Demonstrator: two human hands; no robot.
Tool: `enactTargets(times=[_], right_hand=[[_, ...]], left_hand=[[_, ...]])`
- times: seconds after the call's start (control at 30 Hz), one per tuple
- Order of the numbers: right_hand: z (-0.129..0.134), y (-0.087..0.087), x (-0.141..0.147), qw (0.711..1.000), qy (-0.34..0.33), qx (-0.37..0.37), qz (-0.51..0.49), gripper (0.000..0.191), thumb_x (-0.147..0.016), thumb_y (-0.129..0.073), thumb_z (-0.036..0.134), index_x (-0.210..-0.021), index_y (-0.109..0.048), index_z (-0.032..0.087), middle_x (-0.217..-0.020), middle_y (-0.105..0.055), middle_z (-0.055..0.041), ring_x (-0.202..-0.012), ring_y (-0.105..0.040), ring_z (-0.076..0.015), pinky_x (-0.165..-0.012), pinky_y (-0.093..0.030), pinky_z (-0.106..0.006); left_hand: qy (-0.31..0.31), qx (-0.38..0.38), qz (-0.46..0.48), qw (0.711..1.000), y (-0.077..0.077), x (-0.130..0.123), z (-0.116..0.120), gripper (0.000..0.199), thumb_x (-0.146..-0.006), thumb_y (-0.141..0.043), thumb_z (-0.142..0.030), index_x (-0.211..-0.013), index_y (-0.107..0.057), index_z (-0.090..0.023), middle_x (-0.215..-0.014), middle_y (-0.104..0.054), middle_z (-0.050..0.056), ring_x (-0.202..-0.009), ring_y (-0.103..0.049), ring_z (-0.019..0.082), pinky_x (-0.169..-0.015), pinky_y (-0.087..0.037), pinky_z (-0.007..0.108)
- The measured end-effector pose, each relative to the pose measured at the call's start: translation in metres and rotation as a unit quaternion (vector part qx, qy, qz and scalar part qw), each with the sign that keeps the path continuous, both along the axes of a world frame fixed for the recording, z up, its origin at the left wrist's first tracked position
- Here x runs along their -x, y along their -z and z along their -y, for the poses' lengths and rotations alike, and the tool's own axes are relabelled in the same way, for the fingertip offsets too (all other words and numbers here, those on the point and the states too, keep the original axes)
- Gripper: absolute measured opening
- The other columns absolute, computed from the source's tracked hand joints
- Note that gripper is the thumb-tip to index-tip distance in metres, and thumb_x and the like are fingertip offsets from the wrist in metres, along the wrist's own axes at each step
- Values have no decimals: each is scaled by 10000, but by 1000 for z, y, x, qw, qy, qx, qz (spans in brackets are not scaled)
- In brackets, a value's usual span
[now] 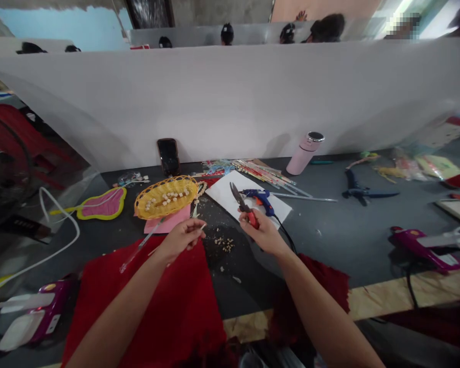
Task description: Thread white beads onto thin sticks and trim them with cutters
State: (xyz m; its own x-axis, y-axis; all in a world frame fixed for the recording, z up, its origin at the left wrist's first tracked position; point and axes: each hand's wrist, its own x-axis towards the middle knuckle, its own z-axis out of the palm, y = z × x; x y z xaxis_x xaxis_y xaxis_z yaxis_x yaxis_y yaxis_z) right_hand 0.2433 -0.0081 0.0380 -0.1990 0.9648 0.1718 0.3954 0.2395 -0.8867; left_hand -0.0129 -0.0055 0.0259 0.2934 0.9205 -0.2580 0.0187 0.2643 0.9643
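My left hand (pixel 184 236) is closed on a thin pale stick (pixel 203 227), above the edge of a red cloth (pixel 149 296). Red-handled cutters (pixel 242 202) are held in my right hand (pixel 258 230), blades pointing up and away over a white sheet (pixel 226 188). On the dark table between and below the hands lies a small pile of pale cut bits (pixel 225 244). A yellow basket (pixel 166 198) with small pale pieces inside stands beyond my left hand, partly on pink paper (pixel 168 224). Just past the cutters a blue glue gun (pixel 262 200) rests on the sheet.
A phone (pixel 169 156) leans on the white partition (pixel 230 97). Patterned sticks (pixel 264 174) lie behind the sheet, near a pink bottle (pixel 305 153). Purple power strips (pixel 425 248) sit at both sides. A black cord runs from the glue gun. Heads show beyond the partition.
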Motion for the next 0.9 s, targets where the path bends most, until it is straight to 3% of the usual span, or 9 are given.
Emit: enactTargets(times=[0.1,0.23,0.37,0.5,0.63,0.73,0.9], right_hand=[[-1,2,0,958,36,-114,259,134,-820,-557,256,-929,-575,180,-1241,-507,-124,-1136,-471,-271,-929,-414,-427],[2,6,7,895,32,-115,429,174,-817,-599,262,-973,-603,184,-1226,-526,-123,-1044,-509,-274,-839,-455,-393],[3,15,11,882,43,-124,452,264,-802,-617,412,-948,-634,193,-1147,-572,-114,-1017,-496,-279,-805,-446,-385],[-2,15,14,904,36,-170,390,238,-881,-512,371,-960,-655,198,-1070,-620,-89,-1021,-490,-248,-873,-402,-380],[-6,6,30,916,-58,-206,340,255,-922,-421,227,-1029,-652,238,-1050,-643,-59,-1003,-505,-210,-867,-375,-356],[-10,6,44,897,-114,-199,377,221,-904,-469,227,-1006,-657,282,-1026,-653,-37,-1021,-490,-217,-852,-336,-372],[-23,12,53,872,-137,-180,434,158,-894,-501,252,-921,-656,271,-960,-652,-20,-992,-501,-204,-871,-290,-384]], left_hand=[[-29,-127,-84,988,2,-18,-6,160,-663,-685,-155,-813,-688,-210,-825,-661,58,-772,-559,184,-591,-403,221],[-49,-146,-82,985,-6,-41,-4,134,-665,-668,-144,-776,-698,-213,-803,-651,49,-755,-556,181,-578,-392,221],[-72,-13,3,997,-12,-40,1,212,-704,-657,-229,-909,-643,-175,-722,-607,21,-476,-450,84,-414,-299,194],[-70,71,156,983,-4,-25,8,336,-708,-670,-221,-1023,-561,-175,-702,-555,-12,-472,-439,47,-397,-282,147],[-96,92,243,961,7,-14,12,369,-695,-694,-190,-1027,-533,-171,-688,-538,-22,-476,-434,31,-395,-293,117],[-86,97,271,954,13,-8,11,366,-703,-697,-179,-1031,-535,-170,-702,-542,-16,-485,-439,28,-399,-307,110],[-64,105,272,954,15,-4,8,350,-717,-690,-203,-1036,-548,-174,-713,-547,-11,-485,-453,35,-403,-327,125]])
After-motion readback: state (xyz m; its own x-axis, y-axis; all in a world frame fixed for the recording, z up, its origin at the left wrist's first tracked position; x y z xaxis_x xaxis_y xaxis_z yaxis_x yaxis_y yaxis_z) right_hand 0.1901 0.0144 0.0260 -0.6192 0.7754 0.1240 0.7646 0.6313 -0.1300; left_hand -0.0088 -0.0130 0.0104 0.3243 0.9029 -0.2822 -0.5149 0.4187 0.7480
